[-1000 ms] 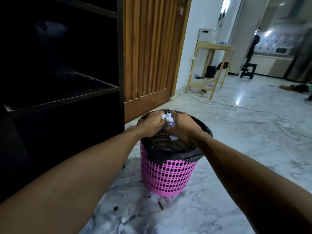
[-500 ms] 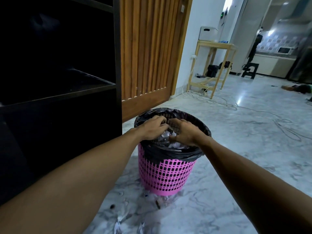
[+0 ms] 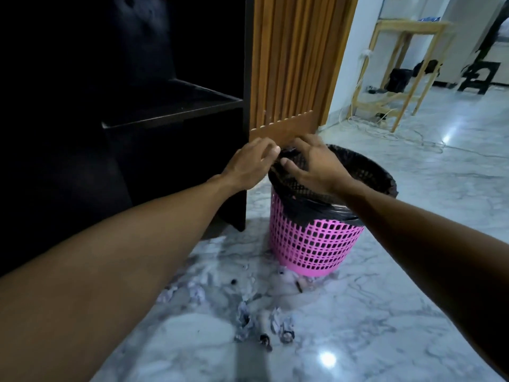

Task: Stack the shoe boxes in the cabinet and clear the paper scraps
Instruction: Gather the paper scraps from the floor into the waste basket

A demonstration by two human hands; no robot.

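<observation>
Both hands over near-left rim of pink basket [image 3: 314,244], which stands on marble floor [image 3: 385,312] just beside dark cabinet [image 3: 176,106]. Right hand [image 3: 316,169]: fingers spread, relaxed, nothing in it, hovering over the mouth. Left hand [image 3: 248,168]: fingers loosely curved at edge of black liner [image 3: 366,172], nothing seen in its grasp (contact with liner cannot be judged; motion blur). Paper scraps [image 3: 245,318]: crumpled, scattered on floor in front of basket, nearer the camera, apart from both hands.
</observation>
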